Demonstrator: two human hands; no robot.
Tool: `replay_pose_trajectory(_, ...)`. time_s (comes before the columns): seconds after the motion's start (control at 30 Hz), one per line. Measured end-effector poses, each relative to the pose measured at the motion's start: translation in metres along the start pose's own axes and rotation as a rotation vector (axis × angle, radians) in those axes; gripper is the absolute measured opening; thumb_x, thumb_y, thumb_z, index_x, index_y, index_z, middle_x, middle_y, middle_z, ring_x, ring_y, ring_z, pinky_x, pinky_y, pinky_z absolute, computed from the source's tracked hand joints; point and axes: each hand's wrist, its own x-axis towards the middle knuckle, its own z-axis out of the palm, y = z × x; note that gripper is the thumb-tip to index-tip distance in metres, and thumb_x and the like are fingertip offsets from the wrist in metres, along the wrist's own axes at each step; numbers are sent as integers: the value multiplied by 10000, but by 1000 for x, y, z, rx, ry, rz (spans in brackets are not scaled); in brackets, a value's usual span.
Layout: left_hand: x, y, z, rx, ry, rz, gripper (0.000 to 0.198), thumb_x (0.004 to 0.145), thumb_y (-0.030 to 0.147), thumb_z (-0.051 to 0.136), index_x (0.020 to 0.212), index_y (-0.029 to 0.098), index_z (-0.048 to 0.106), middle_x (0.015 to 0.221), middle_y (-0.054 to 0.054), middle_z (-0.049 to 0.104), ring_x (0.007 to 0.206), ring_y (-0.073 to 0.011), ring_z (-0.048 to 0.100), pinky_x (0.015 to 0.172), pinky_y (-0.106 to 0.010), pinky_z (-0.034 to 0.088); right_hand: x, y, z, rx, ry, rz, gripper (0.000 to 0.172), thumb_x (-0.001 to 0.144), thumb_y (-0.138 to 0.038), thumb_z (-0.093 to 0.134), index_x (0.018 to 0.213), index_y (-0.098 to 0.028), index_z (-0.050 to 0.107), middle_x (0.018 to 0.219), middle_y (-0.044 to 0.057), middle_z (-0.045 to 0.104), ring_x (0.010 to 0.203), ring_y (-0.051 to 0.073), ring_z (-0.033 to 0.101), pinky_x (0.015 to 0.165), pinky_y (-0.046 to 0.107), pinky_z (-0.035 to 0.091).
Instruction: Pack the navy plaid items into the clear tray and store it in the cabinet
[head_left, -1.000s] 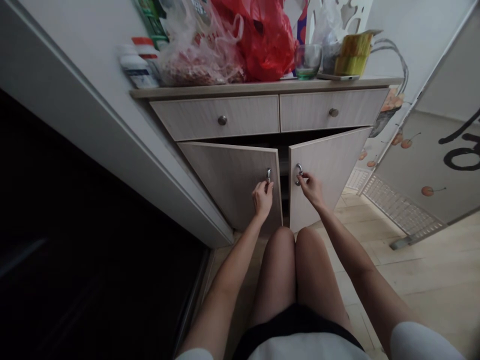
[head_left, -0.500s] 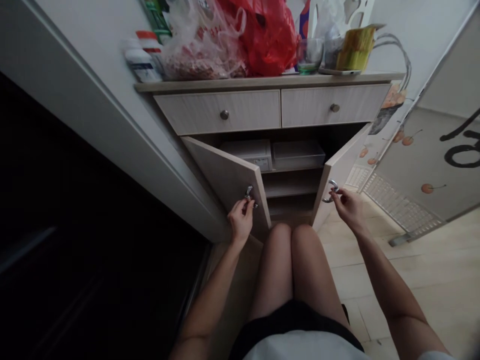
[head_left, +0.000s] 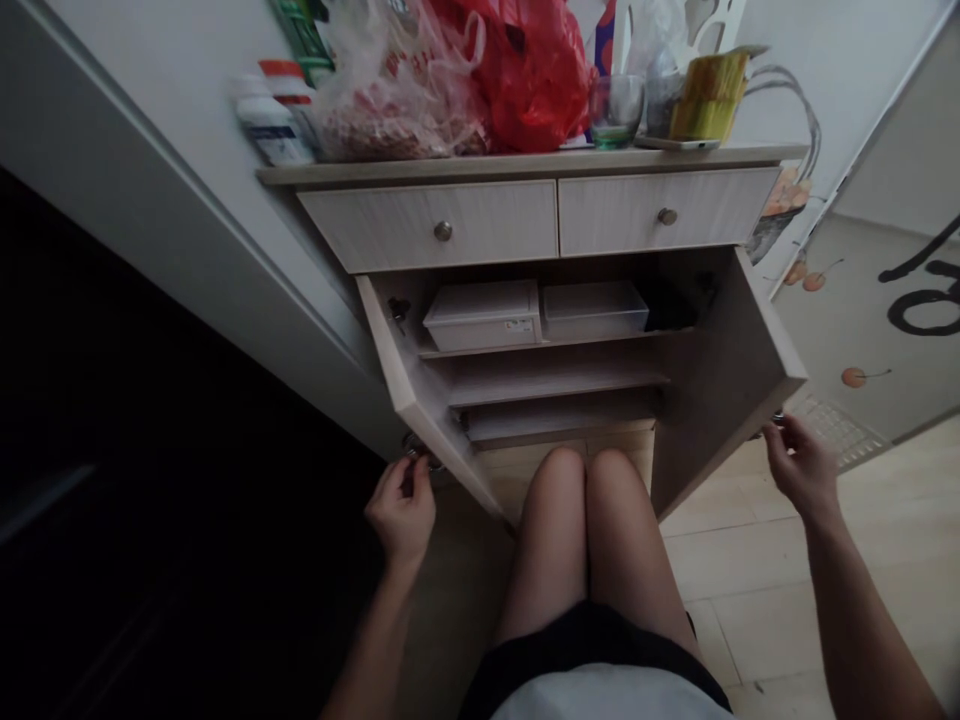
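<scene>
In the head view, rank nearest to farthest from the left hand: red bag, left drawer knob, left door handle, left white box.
1. left door handle, in the left hand's fingers.
2. left white box, on the top shelf.
3. left drawer knob, above that shelf.
4. red bag, on the cabinet top.

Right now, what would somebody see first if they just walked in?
The red bag piled on top of the cabinet jumps out first. Below it, both doors stand wide open, the left hand on the left handle and the right hand on the right handle. Two white boxes sit on the top shelf inside.
</scene>
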Motion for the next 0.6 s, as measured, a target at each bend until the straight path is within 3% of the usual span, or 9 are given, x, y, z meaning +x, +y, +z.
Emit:
replay_pose_trajectory(0.3,8,-53,-44,194,155,-9,169,765,361,578,735,211,648,731,-94,679,697,-256,652,667,-378,517,29,68,-52,-114,102,90,264,664,-558,520,694,-295,526,608,75,592,584,270,574,578,406,391)
replay_pose_trajectory(0.43,16,-67,-62,240,206,-112,102,696,350,549,634,270,558,630,-31,614,637,-263,616,637,-409,507,45,89,-64,-104,157,151,306,604,-594,583,605,-303,489,552,84,540,538,256,505,580,431,364)
replay_pose_trajectory(0.6,30,-79,-80,325,255,-220,172,664,390,509,542,284,450,537,-4,552,615,-295,612,657,-479,517,59,101,-70,67,210,292,458,480,-696,730,560,-301,512,597,104,566,526,220,464,588,448,354)
